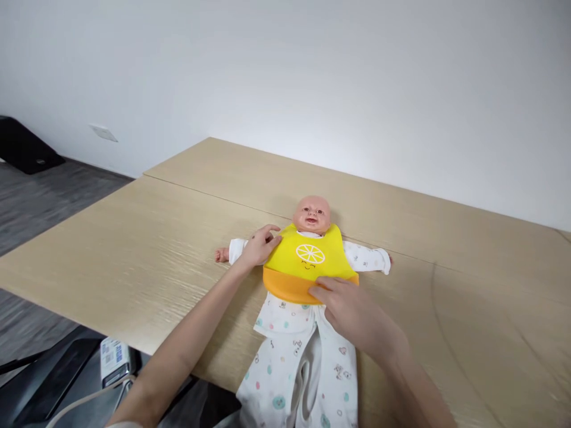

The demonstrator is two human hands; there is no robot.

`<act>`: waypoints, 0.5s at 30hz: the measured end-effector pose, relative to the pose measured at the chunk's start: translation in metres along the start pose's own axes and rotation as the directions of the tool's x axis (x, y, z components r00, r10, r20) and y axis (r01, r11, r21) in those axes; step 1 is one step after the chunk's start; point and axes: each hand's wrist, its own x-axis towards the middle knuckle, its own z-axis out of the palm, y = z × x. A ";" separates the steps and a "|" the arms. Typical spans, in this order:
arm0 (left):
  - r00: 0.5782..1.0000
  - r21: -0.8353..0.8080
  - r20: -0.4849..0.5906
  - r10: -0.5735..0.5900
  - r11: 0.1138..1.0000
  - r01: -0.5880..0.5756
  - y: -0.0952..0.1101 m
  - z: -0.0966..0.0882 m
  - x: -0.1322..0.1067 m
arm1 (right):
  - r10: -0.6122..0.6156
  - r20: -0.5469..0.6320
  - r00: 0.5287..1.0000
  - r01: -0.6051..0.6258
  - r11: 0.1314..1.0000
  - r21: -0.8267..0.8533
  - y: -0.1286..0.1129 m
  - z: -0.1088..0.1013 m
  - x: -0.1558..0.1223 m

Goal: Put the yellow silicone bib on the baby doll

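Observation:
A baby doll (312,213) lies on its back with its arms stretched out to both sides. Over its chest is a yellow bib (289,252) with a white citrus slice, a small smiling face and an orange pocket (285,286) along the bottom. The doll wears a white patterned outfit (276,362) whose legs hang toward me past the table edge. My left hand (260,245) rests at the bib's left edge, fingers curved and apart. With bent fingers, my right hand (345,306) touches the pocket's rim; whether it pinches the rim is partly hidden.
The doll lies on a light wooden table (147,238), with a seam running across it. Behind stands a white wall (312,89). Below the left table edge are a dark surface, a white-labelled box (115,359) and a pale cable (89,395). A black object (24,145) stands on the floor far left.

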 end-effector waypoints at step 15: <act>0.931 0.107 0.209 0.300 0.939 -0.327 -0.001 -0.033 -0.032 | -0.039 -0.207 0.978 0.025 0.997 -0.067 -0.007 0.018 -0.019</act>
